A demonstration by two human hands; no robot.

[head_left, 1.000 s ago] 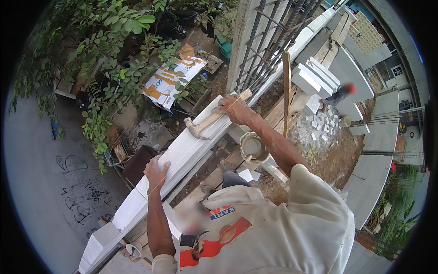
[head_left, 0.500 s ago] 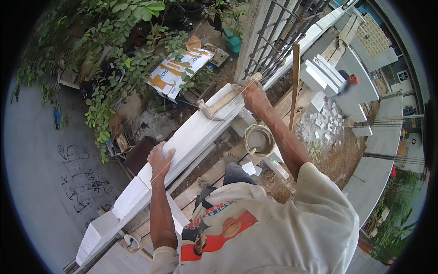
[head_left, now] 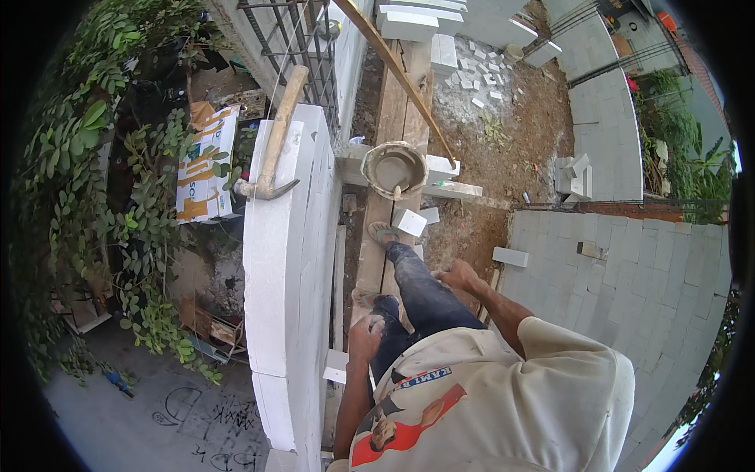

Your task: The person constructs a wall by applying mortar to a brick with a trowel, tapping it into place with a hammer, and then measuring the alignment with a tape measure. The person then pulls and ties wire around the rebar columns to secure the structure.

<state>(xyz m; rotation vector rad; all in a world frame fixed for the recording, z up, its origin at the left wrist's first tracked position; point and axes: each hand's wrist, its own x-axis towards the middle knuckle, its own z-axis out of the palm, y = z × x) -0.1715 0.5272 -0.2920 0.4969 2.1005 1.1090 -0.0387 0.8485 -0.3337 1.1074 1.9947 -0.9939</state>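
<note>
A hammer point(head_left: 279, 141) with a wooden handle lies on top of the white block wall point(head_left: 275, 236), its metal head toward me. Beside the wall, at the level of my thighs, is my left hand point(head_left: 364, 338), its fingers loosely curled with nothing visible in them. My right hand point(head_left: 460, 277) hangs out to the right of my leg, fingers partly stretched and holding nothing I can see. Neither hand touches the hammer. Ahead of my feet, a bucket point(head_left: 395, 169) holds grey mortar, with a handle sticking out of it.
I stand on wooden planks point(head_left: 405, 86) alongside the wall. A slanting wooden stick point(head_left: 393, 67) rises past the bucket. Steel reinforcement bars point(head_left: 295, 35) stand at the wall's far end, with a thin string near them. White blocks point(head_left: 409, 23) are stacked ahead; leafy branches point(head_left: 149, 181) grow left.
Both my hands have left the wall and the hammer and dropped beside my legs. The hammer stays on the wall. My view has turned to the right.
</note>
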